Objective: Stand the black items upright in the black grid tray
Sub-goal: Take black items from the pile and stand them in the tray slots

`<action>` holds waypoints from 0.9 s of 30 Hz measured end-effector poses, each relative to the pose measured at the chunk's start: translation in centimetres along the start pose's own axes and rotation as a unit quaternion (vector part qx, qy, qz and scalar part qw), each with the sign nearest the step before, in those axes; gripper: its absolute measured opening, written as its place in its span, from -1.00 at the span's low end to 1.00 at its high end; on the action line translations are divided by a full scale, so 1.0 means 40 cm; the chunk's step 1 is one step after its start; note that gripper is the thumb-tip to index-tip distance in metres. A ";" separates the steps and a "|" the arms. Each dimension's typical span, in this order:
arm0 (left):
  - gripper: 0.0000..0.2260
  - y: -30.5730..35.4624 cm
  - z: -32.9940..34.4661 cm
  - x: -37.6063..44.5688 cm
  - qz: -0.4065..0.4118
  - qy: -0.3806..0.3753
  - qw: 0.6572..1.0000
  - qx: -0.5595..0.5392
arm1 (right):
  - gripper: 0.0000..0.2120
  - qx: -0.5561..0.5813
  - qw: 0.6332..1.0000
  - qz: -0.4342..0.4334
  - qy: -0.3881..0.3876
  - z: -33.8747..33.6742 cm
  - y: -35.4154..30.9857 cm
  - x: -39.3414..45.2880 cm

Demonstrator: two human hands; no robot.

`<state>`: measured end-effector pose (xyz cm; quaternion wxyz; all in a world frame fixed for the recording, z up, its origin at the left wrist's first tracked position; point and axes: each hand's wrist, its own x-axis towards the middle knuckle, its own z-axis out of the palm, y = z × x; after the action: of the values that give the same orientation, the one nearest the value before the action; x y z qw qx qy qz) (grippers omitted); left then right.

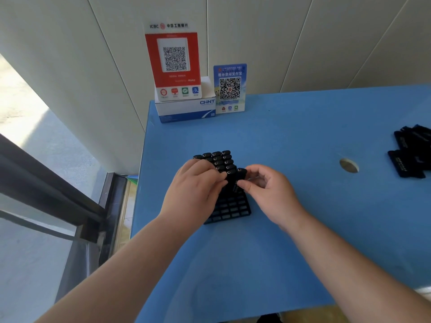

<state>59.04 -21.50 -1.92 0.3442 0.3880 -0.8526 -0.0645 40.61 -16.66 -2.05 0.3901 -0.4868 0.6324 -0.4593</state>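
Observation:
A black grid tray [231,212] lies on the blue table, its near rows of cells bare. Several black items [220,157] stand upright in its far rows. My right hand [268,192] pinches one upright black item [240,180] at the tray's right side, thumb and fingers on its body. My left hand [196,187] rests over the tray's left part, fingertips touching the standing items beside the pinched one. A heap of loose black items [412,152] lies at the table's far right.
A white CHNT box [186,110] with a red QR sign [173,61] and a blue QR card [229,87] stand at the table's back left by the wall. A round hole [349,165] is in the tabletop. The table's left edge drops to the floor.

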 end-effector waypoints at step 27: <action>-0.90 -0.009 0.008 -0.025 0.058 0.005 0.998 0.030 | -0.81 -0.110 0.993 -0.029 -0.013 0.012 0.028 0.014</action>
<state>59.53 -21.12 -2.84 0.3393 0.3488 -0.8735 -0.0171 40.64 -17.18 -3.28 0.3288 -0.5509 0.6593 -0.3921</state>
